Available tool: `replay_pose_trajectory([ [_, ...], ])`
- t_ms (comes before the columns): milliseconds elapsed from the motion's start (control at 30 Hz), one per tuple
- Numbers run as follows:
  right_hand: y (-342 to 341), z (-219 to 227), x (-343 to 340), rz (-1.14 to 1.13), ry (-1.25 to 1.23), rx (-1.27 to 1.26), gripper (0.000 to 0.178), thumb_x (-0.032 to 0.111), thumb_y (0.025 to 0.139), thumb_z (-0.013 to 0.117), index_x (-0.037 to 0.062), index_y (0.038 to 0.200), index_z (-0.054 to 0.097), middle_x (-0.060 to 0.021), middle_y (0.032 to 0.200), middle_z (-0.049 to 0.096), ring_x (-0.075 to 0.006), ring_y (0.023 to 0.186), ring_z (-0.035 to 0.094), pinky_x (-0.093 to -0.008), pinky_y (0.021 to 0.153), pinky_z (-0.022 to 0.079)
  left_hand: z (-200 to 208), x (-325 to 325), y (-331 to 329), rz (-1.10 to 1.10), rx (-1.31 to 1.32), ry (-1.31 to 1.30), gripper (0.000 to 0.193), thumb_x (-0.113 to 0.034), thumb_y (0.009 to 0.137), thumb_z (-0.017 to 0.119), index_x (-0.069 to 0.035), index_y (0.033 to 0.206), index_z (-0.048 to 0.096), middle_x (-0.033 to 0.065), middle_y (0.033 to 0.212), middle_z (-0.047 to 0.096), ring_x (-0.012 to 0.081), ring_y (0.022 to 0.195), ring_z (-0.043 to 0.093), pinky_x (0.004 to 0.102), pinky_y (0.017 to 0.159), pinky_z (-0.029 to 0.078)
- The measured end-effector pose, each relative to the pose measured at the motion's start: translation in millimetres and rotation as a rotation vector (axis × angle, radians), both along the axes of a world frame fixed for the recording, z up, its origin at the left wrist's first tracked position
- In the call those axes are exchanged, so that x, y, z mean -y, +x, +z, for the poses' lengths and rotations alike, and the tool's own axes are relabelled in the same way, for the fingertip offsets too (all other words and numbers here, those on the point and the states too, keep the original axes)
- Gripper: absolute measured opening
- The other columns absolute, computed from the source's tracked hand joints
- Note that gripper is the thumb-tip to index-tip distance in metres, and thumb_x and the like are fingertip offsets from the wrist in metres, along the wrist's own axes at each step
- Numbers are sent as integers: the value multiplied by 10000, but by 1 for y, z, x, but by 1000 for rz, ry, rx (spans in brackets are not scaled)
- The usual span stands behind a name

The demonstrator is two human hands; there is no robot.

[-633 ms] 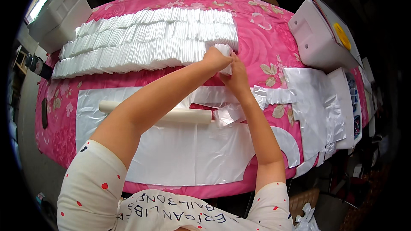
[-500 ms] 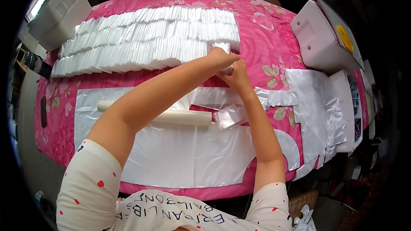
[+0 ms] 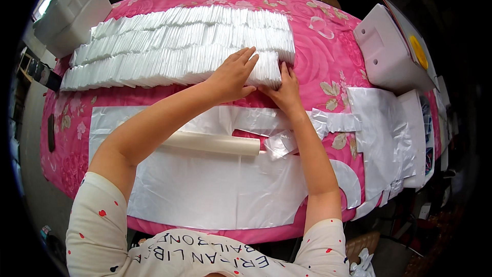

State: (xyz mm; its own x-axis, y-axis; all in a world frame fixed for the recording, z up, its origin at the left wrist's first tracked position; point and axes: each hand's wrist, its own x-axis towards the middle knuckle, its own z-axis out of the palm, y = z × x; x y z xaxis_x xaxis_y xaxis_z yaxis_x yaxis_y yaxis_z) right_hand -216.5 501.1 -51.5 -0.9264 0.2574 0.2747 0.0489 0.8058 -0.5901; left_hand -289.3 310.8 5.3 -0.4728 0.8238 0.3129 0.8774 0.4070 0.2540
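Note:
Three long rows of thin white folded sheets (image 3: pixel 154 64), packed on edge, run across the far side of the table. My left hand (image 3: pixel 233 76) rests at the front row near its right end, fingers stretched out over the top edges and thumb pointing right. At that row's right end is my right hand (image 3: pixel 283 91), its fingers extended along the end face and its thumb at the front lower edge. It touches the row without visibly closing round it.
A pale roll (image 3: pixel 215 142) lies on a large white plastic sheet (image 3: pixel 189 190) nearest me. Shiny strips (image 3: pixel 261 119) and stacked white sheets (image 3: pixel 379 133) lie to the right. White foam boxes (image 3: pixel 382 46) stand at both far corners. The table wears a pink floral cloth (image 3: pixel 318 61).
My left hand has moved left, off the row's end, and its fingers have spread over the front row. The sheets between my hands now stand flush against that row. My right hand has barely moved.

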Motion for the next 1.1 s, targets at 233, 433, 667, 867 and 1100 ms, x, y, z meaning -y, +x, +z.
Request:
replay_pose_trajectory([
  [233, 5, 6, 3, -37, 230, 129, 1086, 471, 581, 796, -76, 1363, 276, -213, 1376, 383, -420, 1300, 276, -456, 1080, 205, -13, -15, 8, -112, -100, -105, 835, -323, 752, 679, 37, 1378, 259, 197, 1453, 236, 316, 1357, 217, 441, 1102, 208],
  [433, 3, 11, -1, -30, 191, 174, 1072, 454, 578, 802, -83, 1352, 290, -226, 1379, 371, -419, 1306, 265, -448, 1083, 228, -17, -26, 14, -126, -48, -165, 849, -383, 790, 636, 37, 1396, 216, 195, 1474, 184, 315, 1376, 171, 459, 1112, 167],
  [667, 10, 3, -14, 3, 200, 87, 1013, 418, 606, 793, -106, 1327, 312, -263, 1352, 383, -427, 1292, 282, -436, 1079, 243, -2, 4, 25, -141, -5, -36, 824, -339, 796, 643, 19, 1402, 213, 195, 1478, 171, 333, 1377, 154, 467, 1111, 163],
  [867, 57, 26, 13, 57, 164, -106, 647, 279, 754, 694, -27, 1268, 448, -206, 1301, 460, -388, 1261, 343, -434, 1058, 271, 18, 97, 69, -151, 53, 64, 756, -232, 777, 657, -6, 1384, 269, 199, 1460, 217, 357, 1363, 185, 469, 1096, 194],
  [1100, 134, 40, 126, 405, 186, -43, 535, 180, 724, 709, 24, 1202, 523, -138, 1148, 555, -321, 1063, 504, -412, 906, 404, -13, 208, 167, -70, 259, 157, 685, -173, 761, 662, 1, 1339, 338, 203, 1437, 266, 385, 1332, 242, 458, 1070, 254],
])
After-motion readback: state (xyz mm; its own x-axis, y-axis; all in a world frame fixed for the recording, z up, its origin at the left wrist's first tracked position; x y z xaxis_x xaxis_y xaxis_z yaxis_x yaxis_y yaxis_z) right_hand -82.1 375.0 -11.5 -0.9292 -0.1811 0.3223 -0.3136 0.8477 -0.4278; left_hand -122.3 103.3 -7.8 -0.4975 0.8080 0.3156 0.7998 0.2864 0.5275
